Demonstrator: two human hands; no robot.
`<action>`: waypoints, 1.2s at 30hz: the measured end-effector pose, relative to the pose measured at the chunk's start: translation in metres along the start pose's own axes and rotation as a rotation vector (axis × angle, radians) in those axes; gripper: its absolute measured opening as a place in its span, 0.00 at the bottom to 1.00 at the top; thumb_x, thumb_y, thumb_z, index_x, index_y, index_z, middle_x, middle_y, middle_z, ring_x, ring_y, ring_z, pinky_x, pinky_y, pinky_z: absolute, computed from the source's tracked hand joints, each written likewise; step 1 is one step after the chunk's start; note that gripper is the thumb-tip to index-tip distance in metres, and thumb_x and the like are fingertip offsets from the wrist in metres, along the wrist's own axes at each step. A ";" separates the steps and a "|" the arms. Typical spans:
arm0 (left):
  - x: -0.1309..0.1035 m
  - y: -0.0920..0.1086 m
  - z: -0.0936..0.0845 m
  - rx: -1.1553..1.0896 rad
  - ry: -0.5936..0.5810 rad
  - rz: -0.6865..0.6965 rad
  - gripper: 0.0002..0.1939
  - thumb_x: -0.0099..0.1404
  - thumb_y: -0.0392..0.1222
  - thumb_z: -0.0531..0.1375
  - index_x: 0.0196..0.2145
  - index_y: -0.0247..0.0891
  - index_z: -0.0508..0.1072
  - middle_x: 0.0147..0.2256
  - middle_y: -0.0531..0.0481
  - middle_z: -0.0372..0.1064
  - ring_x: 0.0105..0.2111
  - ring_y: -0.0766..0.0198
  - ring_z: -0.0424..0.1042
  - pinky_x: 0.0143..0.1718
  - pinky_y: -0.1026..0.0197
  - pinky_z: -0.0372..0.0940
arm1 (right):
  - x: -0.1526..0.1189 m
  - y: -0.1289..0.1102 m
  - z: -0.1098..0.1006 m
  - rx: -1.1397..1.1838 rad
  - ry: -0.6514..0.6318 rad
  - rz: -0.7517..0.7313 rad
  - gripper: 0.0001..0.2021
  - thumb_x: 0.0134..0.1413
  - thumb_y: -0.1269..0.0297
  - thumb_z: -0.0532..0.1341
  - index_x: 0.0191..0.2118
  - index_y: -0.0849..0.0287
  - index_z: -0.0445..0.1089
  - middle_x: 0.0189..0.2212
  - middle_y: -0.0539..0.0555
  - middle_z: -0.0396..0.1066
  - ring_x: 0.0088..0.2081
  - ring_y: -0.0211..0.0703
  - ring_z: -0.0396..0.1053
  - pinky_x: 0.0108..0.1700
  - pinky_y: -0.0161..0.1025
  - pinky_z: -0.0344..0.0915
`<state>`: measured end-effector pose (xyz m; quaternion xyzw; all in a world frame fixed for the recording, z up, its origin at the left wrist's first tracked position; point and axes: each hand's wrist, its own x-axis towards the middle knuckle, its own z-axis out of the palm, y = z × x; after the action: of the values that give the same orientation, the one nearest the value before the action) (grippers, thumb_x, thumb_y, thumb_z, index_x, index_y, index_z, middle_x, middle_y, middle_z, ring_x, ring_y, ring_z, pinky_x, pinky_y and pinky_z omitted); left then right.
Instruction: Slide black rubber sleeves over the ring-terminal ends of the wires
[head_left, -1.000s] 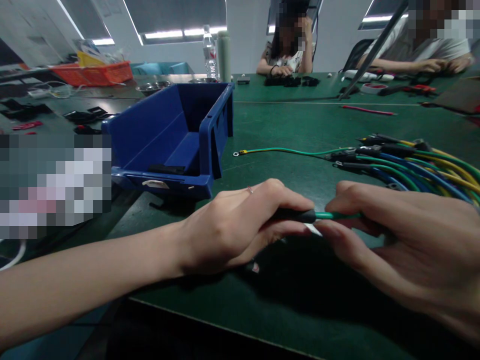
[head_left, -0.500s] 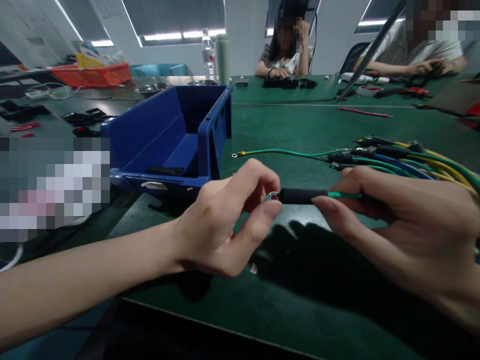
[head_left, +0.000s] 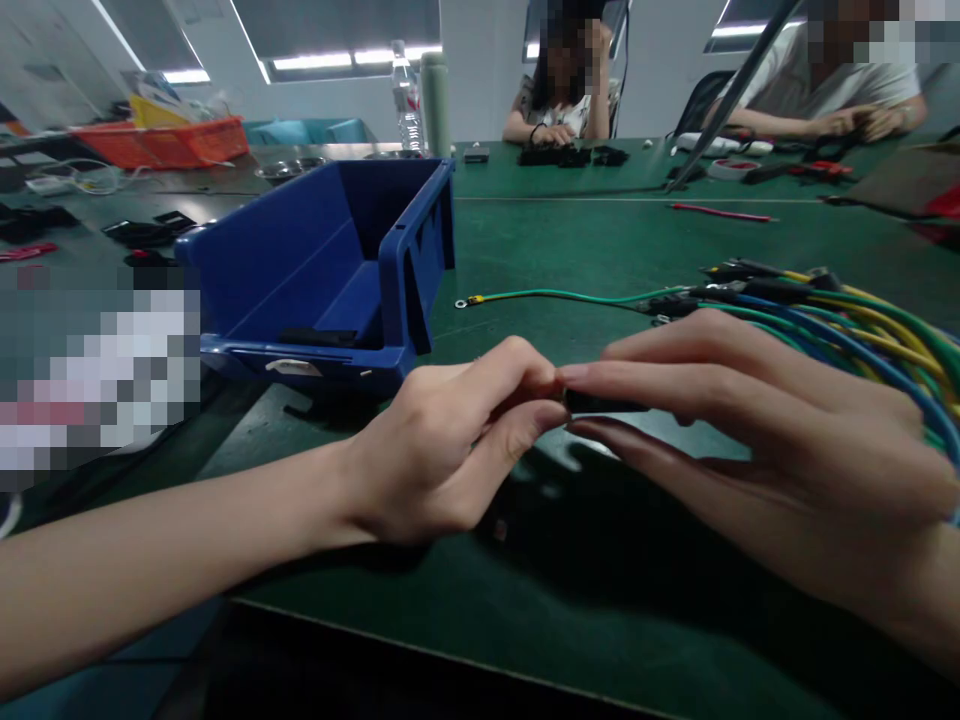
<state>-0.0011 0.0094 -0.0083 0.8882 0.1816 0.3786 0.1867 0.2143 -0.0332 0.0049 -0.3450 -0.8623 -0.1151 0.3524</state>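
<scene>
My left hand (head_left: 480, 440) pinches the end of a wire between thumb and forefinger. The ring terminal at that end is hidden by the fingertips now. Just right of them, a black sleeve (head_left: 607, 402) on the wire lies level above the table. My right hand (head_left: 757, 440) has its fingertips and thumb closed about the sleeve's left end, close against my left fingertips. The green wire behind the sleeve is covered by my right hand. Beyond my hands, a green wire (head_left: 555, 293) with a ring terminal (head_left: 461, 303) lies on the table.
A blue bin (head_left: 292, 260) holding black pieces stands behind my left hand. At the right lies a bundle of green, yellow and blue wires (head_left: 862, 310). A red wire (head_left: 720, 212), a bottle (head_left: 406, 100) and an orange basket (head_left: 165, 143) are farther back. Two people sit across the table.
My right hand has slid left from the green wire along the sleeve to my left fingertips. The left fingers have closed over the ring terminal. The view has shifted slightly.
</scene>
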 end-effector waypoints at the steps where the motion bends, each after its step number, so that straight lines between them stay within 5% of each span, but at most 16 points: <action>1: 0.000 0.000 0.000 0.012 0.013 0.006 0.01 0.71 0.34 0.55 0.38 0.35 0.65 0.27 0.59 0.63 0.22 0.78 0.62 0.23 0.75 0.57 | 0.001 0.000 0.000 0.009 0.005 0.006 0.12 0.61 0.71 0.62 0.50 0.54 0.70 0.41 0.48 0.72 0.39 0.29 0.69 0.42 0.28 0.66; 10: 0.000 0.005 -0.001 0.052 0.061 0.005 0.05 0.71 0.37 0.58 0.37 0.32 0.70 0.30 0.55 0.72 0.23 0.79 0.67 0.28 0.77 0.61 | -0.001 -0.004 -0.002 0.081 0.041 0.170 0.07 0.60 0.66 0.63 0.44 0.50 0.70 0.36 0.44 0.74 0.36 0.31 0.70 0.38 0.29 0.67; 18: -0.001 0.003 0.000 0.122 0.048 0.048 0.04 0.71 0.37 0.59 0.38 0.33 0.69 0.35 0.53 0.75 0.29 0.78 0.70 0.28 0.76 0.60 | 0.001 -0.003 -0.002 0.208 -0.011 0.159 0.08 0.60 0.69 0.63 0.43 0.49 0.69 0.36 0.41 0.74 0.37 0.31 0.69 0.42 0.32 0.66; 26: -0.004 0.002 0.000 0.172 0.011 0.073 0.08 0.74 0.42 0.54 0.44 0.33 0.66 0.34 0.55 0.70 0.27 0.76 0.68 0.29 0.73 0.61 | 0.002 0.002 -0.001 0.276 -0.074 0.119 0.08 0.59 0.72 0.61 0.42 0.53 0.68 0.35 0.43 0.73 0.35 0.29 0.71 0.38 0.28 0.67; 30: 0.000 0.001 -0.001 0.206 -0.037 0.099 0.07 0.74 0.37 0.52 0.42 0.29 0.67 0.34 0.51 0.69 0.32 0.73 0.69 0.32 0.71 0.62 | 0.002 0.003 0.001 0.238 -0.087 0.160 0.09 0.60 0.74 0.58 0.43 0.54 0.69 0.35 0.45 0.75 0.32 0.29 0.72 0.35 0.25 0.67; 36: 0.005 -0.001 -0.001 0.184 -0.058 0.128 0.11 0.73 0.31 0.50 0.34 0.31 0.68 0.28 0.53 0.63 0.27 0.71 0.62 0.27 0.67 0.58 | 0.001 0.005 0.005 0.400 -0.138 0.293 0.05 0.61 0.63 0.61 0.42 0.57 0.70 0.32 0.47 0.75 0.29 0.30 0.72 0.29 0.24 0.66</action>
<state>0.0011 0.0124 -0.0051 0.9219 0.1528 0.3456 0.0848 0.2151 -0.0268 0.0018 -0.3966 -0.8307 0.1339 0.3671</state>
